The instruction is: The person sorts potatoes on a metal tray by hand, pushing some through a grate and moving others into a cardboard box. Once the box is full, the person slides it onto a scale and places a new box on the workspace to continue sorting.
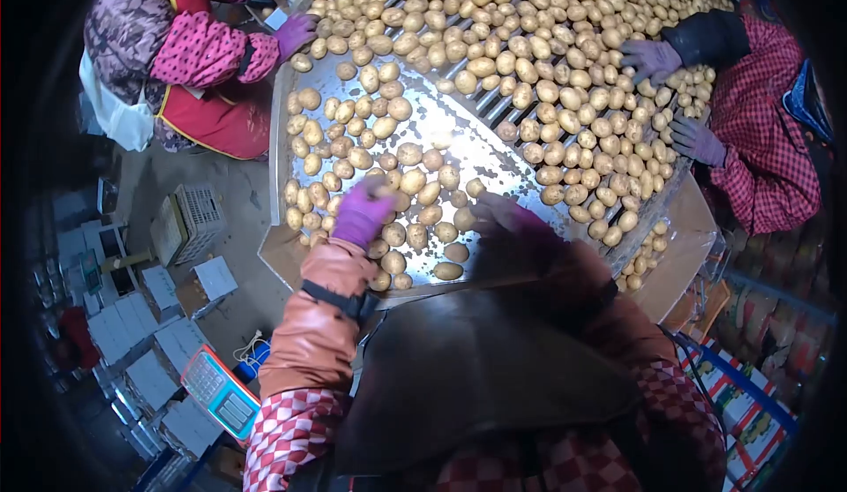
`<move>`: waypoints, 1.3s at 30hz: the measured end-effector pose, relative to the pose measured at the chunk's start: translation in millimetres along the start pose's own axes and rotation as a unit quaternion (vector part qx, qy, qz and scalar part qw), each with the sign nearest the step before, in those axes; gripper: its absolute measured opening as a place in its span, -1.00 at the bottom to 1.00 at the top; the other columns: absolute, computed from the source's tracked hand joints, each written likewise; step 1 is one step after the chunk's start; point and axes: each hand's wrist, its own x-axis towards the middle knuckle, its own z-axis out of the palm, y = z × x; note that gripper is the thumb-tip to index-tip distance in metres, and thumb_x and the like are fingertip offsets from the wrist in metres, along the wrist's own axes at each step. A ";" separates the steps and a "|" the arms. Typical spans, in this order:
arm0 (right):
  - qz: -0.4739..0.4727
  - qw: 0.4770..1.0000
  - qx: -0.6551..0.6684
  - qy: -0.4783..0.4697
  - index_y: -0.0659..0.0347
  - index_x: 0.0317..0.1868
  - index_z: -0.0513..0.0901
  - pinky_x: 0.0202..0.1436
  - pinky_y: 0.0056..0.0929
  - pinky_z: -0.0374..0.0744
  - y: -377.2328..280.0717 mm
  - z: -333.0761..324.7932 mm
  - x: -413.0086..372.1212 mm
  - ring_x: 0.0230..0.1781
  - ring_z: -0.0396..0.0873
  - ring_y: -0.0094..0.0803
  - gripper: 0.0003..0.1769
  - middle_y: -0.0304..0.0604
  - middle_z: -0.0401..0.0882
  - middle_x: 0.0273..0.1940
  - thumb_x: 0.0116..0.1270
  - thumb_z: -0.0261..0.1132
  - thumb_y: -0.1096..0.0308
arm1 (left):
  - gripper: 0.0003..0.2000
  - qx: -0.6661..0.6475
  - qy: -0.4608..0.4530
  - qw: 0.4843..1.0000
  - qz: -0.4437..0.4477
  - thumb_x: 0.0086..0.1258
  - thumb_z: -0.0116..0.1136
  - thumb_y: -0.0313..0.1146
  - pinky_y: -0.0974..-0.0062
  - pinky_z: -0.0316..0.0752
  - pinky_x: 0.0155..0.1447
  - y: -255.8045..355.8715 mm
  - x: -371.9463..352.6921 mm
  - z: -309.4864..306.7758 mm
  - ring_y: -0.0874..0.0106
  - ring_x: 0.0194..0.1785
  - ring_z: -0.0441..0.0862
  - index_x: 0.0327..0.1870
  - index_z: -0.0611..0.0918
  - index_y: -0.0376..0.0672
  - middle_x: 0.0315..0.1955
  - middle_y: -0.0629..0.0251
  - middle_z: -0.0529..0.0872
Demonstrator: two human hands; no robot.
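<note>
My left hand point(364, 210), in a purple glove, reaches over the metal tray point(459, 130) among loose potatoes point(409, 154). Its fingers rest at the potatoes and are partly blurred, so I cannot make out whether one is held. To its right, my right hand point(507, 218) in a darker purple glove lies over the tray's near part, its fingers spread beside a potato point(475, 187). Beyond the tray, a dense layer of potatoes covers the metal rollers point(494, 104).
A co-worker in a red apron point(207, 121) stands at the left, one gloved hand at the tray's corner. Another co-worker in a checked sleeve point(763, 139) has both gloved hands on the potatoes at right. A crate point(201, 218), boxes and a scale point(221, 393) are at lower left.
</note>
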 end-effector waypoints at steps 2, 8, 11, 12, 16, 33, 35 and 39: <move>0.002 0.991 0.100 -0.087 0.09 0.39 0.45 0.21 -0.28 0.48 12.4 -4.3 -5.3 0.15 0.51 -0.34 -0.43 -0.16 0.53 0.21 0.44 0.29 0.09 | -0.54 -0.002 -0.190 0.978 0.092 0.28 0.37 -0.08 0.38 0.57 0.10 54.1 -22.0 24.7 0.33 -0.07 0.68 0.12 0.67 -0.15 -0.15 0.13 0.74; -0.236 0.914 -0.294 -0.151 0.18 0.21 0.56 0.37 -0.32 0.41 6.1 -39.4 0.4 0.26 0.46 -0.27 -0.57 -0.09 0.46 0.29 0.37 0.31 0.27 | -0.33 0.362 0.237 0.893 0.122 0.30 0.15 0.25 0.04 0.35 0.34 65.8 124.3 -29.1 0.13 0.29 0.52 0.31 0.55 0.00 0.19 0.03 0.61; -0.006 1.000 -0.015 0.008 0.18 0.13 0.61 0.25 -0.37 0.47 -22.6 -12.5 -17.1 0.12 0.53 -0.32 -0.64 -0.14 0.52 0.19 0.35 0.29 0.31 | -0.27 0.508 0.211 0.835 -0.002 0.28 0.14 0.25 -0.23 0.06 0.47 67.2 97.7 11.0 0.05 0.49 0.26 0.45 0.40 0.12 0.41 0.02 0.38; -0.018 0.999 -0.013 -0.043 0.17 0.14 0.60 0.22 -0.38 0.47 -24.6 -19.3 -11.8 0.10 0.52 -0.34 -0.63 -0.16 0.52 0.17 0.35 0.28 0.29 | -0.24 0.522 0.138 0.840 0.060 0.26 0.17 0.21 -0.40 -0.22 0.50 42.2 88.3 17.0 -0.04 0.57 0.06 0.49 0.33 0.16 0.50 0.04 0.21; -0.199 0.965 -0.142 -0.098 0.18 0.19 0.57 0.04 -0.48 0.48 -7.7 -48.8 -2.0 -0.03 0.51 -0.48 -0.58 -0.25 0.59 0.00 0.41 0.24 0.17 | -0.36 0.463 0.066 0.832 0.298 0.24 0.23 0.04 -0.28 0.07 0.38 4.8 -19.8 18.5 -0.07 0.43 0.25 0.39 0.48 0.12 0.37 0.04 0.37; -0.291 0.837 -0.441 0.143 0.25 0.38 0.44 -0.42 -0.59 0.49 -2.8 -79.1 36.4 -0.49 0.46 -0.64 -0.37 -0.33 0.63 -0.35 0.31 0.37 0.37 | -0.40 0.410 0.030 0.864 0.292 0.11 0.35 -0.07 -0.05 0.19 0.41 -33.2 -111.0 21.6 -0.01 0.41 0.29 0.24 0.54 0.02 0.29 0.13 0.46; -0.241 0.769 -0.558 0.197 0.18 0.44 0.35 -0.20 -0.34 0.62 -17.5 -64.9 27.6 -0.33 0.67 -0.29 -0.16 -0.03 0.70 -0.25 0.18 0.45 0.13 | -0.37 0.420 0.109 0.873 0.221 0.07 0.37 -0.06 -0.06 0.21 0.37 -52.4 -124.3 7.5 -0.02 0.39 0.31 0.25 0.54 0.03 0.28 0.10 0.46; -0.099 0.717 -0.672 0.157 0.21 0.52 0.12 0.07 -0.08 0.58 0.1 -7.5 38.9 -0.01 0.65 0.15 0.04 0.24 0.67 -0.04 0.14 0.40 -0.05 | -0.46 0.365 0.165 0.916 0.035 0.06 0.37 -0.08 0.00 0.21 0.40 -42.7 -136.0 15.0 -0.03 0.40 0.31 0.13 0.62 0.01 0.28 0.07 0.47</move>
